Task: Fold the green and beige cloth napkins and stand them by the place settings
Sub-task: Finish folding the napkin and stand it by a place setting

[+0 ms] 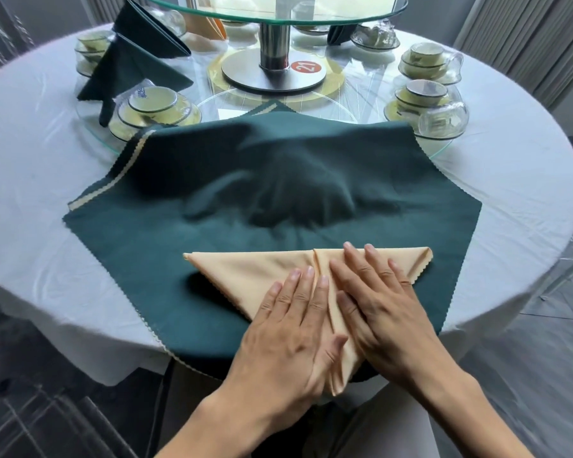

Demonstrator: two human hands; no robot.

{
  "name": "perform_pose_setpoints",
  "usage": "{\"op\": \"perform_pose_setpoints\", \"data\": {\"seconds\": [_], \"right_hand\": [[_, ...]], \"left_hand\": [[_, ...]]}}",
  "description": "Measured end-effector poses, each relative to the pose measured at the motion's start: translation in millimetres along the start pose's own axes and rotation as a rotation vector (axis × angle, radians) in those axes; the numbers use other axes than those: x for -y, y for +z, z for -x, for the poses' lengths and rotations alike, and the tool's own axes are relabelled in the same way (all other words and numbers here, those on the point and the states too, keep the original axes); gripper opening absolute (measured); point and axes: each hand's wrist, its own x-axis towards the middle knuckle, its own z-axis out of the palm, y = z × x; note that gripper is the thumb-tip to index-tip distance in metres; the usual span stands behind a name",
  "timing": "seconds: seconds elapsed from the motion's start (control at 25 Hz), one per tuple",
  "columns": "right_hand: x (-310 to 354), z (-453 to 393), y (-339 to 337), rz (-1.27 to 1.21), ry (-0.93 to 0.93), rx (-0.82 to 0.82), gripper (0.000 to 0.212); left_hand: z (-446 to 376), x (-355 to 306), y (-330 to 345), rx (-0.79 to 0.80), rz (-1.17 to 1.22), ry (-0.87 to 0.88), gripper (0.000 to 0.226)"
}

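Cloth was what I had under both hands: a beige napkin (245, 276) folded to a triangle, its long edge away from me and its point hanging just over the near rim of the table (30, 193). It lay on a spread green cloth (394, 209), which covered the near part of the white top. My left hand (288, 328) and right hand (377, 305) lay flat on the beige, fingers straight, pressing either side of a centre crease and gripping nothing. I judged the fabric light, soft and limp, likely to slide on the green layer beneath and to spring open if released, so I thought the corners or the folded edge were the places to pinch it. A hump in the green cloth suggested something lay under it; I could not tell what. Beyond stood wrapped cup sets (153, 107) on a glass ring (93, 140), with folded green napkins (129, 64) upright on the left. Open room was the bare white cloth to either side; the glassware ahead looked fragile and near
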Motion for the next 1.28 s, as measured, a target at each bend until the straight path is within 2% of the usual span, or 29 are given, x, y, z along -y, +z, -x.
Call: {"op": "perform_pose_setpoints", "data": {"seconds": [0.2, 0.28, 0.44, 0.56, 0.6, 0.68, 0.76, 0.84, 0.92, 1.0, 1.12, 1.2, 1.28], "right_hand": [[14.7, 17.8, 5.1, -0.049, -0.043, 0.023, 0.056], [-2.7, 15.0, -1.0, 0.027, -0.069, 0.047, 0.054], [-48.3, -4.0, -15.4, 0.177, 0.175, 0.129, 0.073], [-16.3, 6.2, -16.2, 0.166, 0.200, 0.040, 0.066], [6.3, 16.3, -13.7, 0.082, 0.170, -0.009, 0.062], [46.2, 38.1, -2.8, -0.054, 0.103, -0.069, 0.059], [66.6, 45.7, 6.1, -0.051, 0.104, -0.081, 0.058], [73.3, 45.8, 14.9, 0.027, 0.145, -0.079, 0.058], [74.4, 45.2, 19.5, 0.068, 0.170, -0.087, 0.057], [72.9, 45.6, 21.6, 0.094, 0.165, -0.101, 0.056], [72.2, 45.5, 20.4, 0.095, 0.161, -0.093, 0.057], [71.9, 46.7, 21.4, 0.088, 0.173, -0.103, 0.059], [72.3, 46.7, 21.8, 0.077, 0.188, -0.120, 0.059]], "left_hand": [[0.4, -8.8, 7.0, -0.022, -0.008, -0.039, 0.062], [0.0, -10.6, 7.9, -0.006, -0.012, -0.045, 0.064], [-2.0, -15.3, 5.6, 0.043, -0.013, -0.069, 0.066], [-1.7, -17.7, 4.9, 0.093, 0.050, -0.084, 0.062], [-2.4, -15.2, 2.1, 0.115, 0.125, -0.096, 0.062], [-6.2, -6.7, -8.7, 0.099, 0.442, -0.152, 0.063], [-8.5, 4.8, -21.9, 0.206, 0.760, -0.199, 0.057], [-6.3, 13.4, -30.2, 0.236, 0.909, -0.221, 0.061], [-8.1, 18.1, -30.8, 0.202, 0.832, -0.170, 0.061], [-18.6, 20.2, -29.4, 0.191, 0.621, -0.096, 0.061], [-59.6, 36.7, -31.9, 0.328, 0.235, -0.009, 0.062], [-87.6, 53.1, -38.8, 0.394, 0.264, 0.094, 0.062], [-107.7, 66.5, -48.5, 0.493, 0.422, 0.105, 0.055]]}}
